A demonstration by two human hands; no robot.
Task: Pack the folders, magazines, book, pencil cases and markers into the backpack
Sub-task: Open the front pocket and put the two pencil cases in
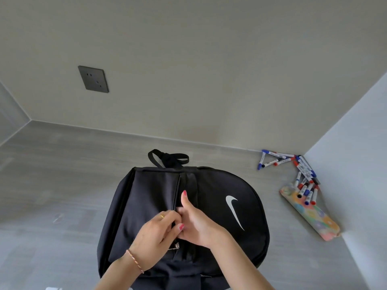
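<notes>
A black backpack (219,185) with a white swoosh lies flat on the grey floor, its carry loop pointing at the wall. Both hands meet at its front pocket zipper line. My left hand (156,233) pinches at the zipper, fingers closed on the fabric or the pull; the pull itself is hidden. My right hand (199,225) presses the bag beside it, thumb up, fingers tucked under my left. Several red, blue and black markers (303,174) lie scattered in the right corner. A flowery pencil case (314,214) lies below them along the right wall.
A beige wall with a dark socket plate (93,79) stands behind the bag. A light wall (356,164) closes in the right side. Grey floor (52,185) extends to the left of the bag.
</notes>
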